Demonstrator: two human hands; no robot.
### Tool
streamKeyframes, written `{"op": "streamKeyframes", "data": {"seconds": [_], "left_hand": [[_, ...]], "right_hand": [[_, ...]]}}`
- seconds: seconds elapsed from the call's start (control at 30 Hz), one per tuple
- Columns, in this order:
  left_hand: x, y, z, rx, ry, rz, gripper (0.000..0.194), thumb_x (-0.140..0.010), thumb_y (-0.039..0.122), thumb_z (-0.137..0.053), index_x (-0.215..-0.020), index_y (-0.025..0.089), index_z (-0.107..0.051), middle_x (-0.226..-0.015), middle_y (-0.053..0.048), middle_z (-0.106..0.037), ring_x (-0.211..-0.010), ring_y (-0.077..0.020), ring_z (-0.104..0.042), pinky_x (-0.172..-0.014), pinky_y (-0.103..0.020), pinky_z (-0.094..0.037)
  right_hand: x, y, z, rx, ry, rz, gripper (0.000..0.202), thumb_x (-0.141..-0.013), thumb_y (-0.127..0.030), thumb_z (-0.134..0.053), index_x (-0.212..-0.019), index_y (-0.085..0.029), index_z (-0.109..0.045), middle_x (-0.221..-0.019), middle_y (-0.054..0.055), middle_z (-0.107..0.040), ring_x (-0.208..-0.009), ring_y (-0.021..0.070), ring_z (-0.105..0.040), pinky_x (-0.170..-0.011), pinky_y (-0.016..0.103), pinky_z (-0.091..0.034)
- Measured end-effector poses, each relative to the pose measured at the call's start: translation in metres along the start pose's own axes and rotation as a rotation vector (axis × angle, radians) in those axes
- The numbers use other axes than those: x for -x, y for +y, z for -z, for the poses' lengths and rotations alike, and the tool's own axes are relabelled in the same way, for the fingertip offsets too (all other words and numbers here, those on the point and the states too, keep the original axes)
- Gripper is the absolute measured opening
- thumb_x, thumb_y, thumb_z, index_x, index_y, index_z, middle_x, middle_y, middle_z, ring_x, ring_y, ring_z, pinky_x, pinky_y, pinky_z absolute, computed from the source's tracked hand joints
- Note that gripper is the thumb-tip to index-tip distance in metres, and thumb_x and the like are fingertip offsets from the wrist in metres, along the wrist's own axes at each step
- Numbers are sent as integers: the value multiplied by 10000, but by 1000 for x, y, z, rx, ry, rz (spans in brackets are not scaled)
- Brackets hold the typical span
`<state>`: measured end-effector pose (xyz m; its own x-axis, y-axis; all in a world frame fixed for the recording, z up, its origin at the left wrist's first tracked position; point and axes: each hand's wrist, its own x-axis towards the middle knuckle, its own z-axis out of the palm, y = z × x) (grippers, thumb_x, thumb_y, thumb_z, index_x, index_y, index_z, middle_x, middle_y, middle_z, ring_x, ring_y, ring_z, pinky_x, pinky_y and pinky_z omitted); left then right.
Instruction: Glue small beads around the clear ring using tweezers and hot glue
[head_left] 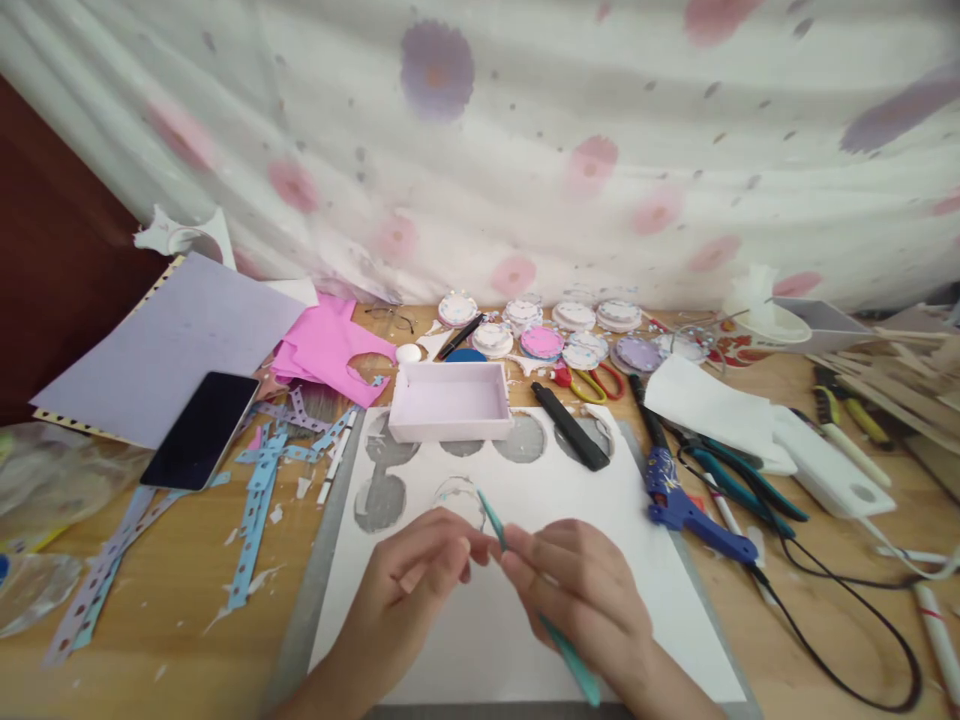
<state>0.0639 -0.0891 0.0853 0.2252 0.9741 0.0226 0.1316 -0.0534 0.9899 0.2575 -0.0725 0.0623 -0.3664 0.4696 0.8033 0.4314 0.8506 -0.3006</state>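
My right hand (577, 580) is wrapped round a slim teal pointed tool (571, 660), its tip slanting up and away over the white sheet (435, 620). I cannot tell what kind of tool it is. My left hand (424, 580) is closed, thumb and fingertips pinched together close beside the tool. Whatever those fingertips hold is hidden or too small to name. Just beyond both hands lies a round cut outline (459, 488) in the sheet. Several round holes in the sheet show the grey mat (319, 590) beneath.
A pale open box (450, 425) and a black cutter-like tool (570, 425) lie on the sheet's far part. Decorated discs (541, 342) line the back. On the left are a phone (199, 430) and paper strips (259, 520); on the right, a blue glue gun (697, 525) and cables.
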Motion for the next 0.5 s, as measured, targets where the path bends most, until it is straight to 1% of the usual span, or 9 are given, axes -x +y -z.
{"op": "streamKeyframes", "data": {"seconds": [0.1,0.17,0.27,0.3,0.33,0.4,0.43,0.47,0.5], "left_hand": [[-1,4,-12,71,27,83,410,-907,450,-530,-602,180,-580,-637,-15,-514,-636,-148,-515,-601,-249,-461],[-2,1,-15,61,58,142,394,-883,419,-552,-571,178,-550,-612,-5,-482,-622,-143,-488,-591,-247,-442],[-2,-7,-13,45,89,207,333,-861,380,-542,-600,178,-583,-621,-9,-509,-645,-151,-500,-610,-247,-439],[-1,-10,-10,37,108,214,317,-862,371,-530,-616,181,-592,-633,-10,-524,-657,-153,-508,-616,-245,-439],[-1,-12,-6,26,132,209,305,-865,364,-517,-630,186,-597,-643,-9,-532,-662,-153,-512,-619,-241,-436],[1,-17,4,2,165,179,296,-873,362,-499,-643,197,-585,-652,-1,-528,-658,-149,-501,-616,-234,-426],[3,-20,9,-9,175,162,297,-879,366,-494,-646,200,-574,-652,3,-520,-656,-148,-493,-615,-231,-419],[5,-22,14,-20,180,150,305,-888,377,-488,-649,202,-562,-657,5,-511,-661,-147,-486,-617,-229,-412],[8,-25,19,-30,181,144,315,-898,389,-478,-655,202,-551,-664,6,-503,-667,-148,-478,-619,-229,-405]], "right_hand": [[-7,-13,3,27,-142,94,364,-864,-58,-586,-1184,-223,-642,-910,45,-792,-683,161,-728,-566,277,-560],[-9,-18,1,8,-176,74,328,-884,-71,-565,-1161,-227,-646,-900,43,-791,-690,155,-721,-594,277,-557],[1,-14,7,-22,-218,18,385,-882,-56,-503,-1207,-232,-609,-967,61,-773,-795,171,-710,-721,313,-568],[9,-10,13,5,-219,-25,417,-868,-48,-479,-1225,-230,-595,-1005,79,-757,-855,190,-701,-770,343,-564],[19,-3,21,76,-207,-109,451,-846,-37,-470,-1236,-233,-583,-1038,95,-736,-901,210,-688,-800,372,-557],[45,14,44,301,-99,-335,441,-827,-54,-477,-1226,-221,-567,-1059,132,-684,-974,256,-657,-803,405,-543],[59,25,56,437,-94,-433,403,-821,-83,-495,-1196,-209,-572,-1070,150,-662,-1007,293,-638,-833,449,-527],[74,35,69,578,-120,-512,366,-817,-113,-493,-1165,-191,-576,-1064,165,-644,-1016,327,-621,-852,495,-507],[88,46,80,716,-190,-576,357,-806,-129,-482,-1148,-164,-575,-1053,184,-629,-1008,357,-610,-848,527,-494]]}}
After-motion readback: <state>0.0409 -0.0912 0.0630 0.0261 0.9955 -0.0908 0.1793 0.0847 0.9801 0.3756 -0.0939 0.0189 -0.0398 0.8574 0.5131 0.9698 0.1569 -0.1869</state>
